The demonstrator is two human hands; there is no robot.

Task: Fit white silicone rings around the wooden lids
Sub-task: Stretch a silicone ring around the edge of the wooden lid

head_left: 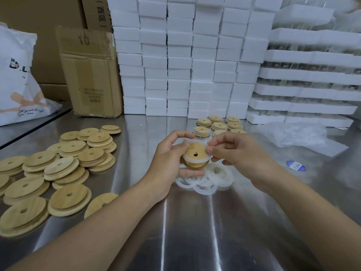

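My left hand (169, 157) grips a round wooden lid (195, 152) with a small centre hole, held above the steel table (195, 222). A white silicone ring (197, 160) lies partly round the lid's stepped rim. My right hand (233, 150) pinches the ring at the lid's right edge. Several loose white rings (207, 182) lie in a heap on the table just below my hands. A big scatter of bare wooden lids (58, 169) covers the left of the table. Several lids (218, 125) sit in neat rows behind my hands.
Stacked white foam boxes (185, 61) form a wall at the back. Foam trays (312, 85) are piled at the right, with crumpled clear plastic wrap (297, 135) in front. A worn cardboard box (89, 73) and a white printed bag (17, 79) stand at the back left.
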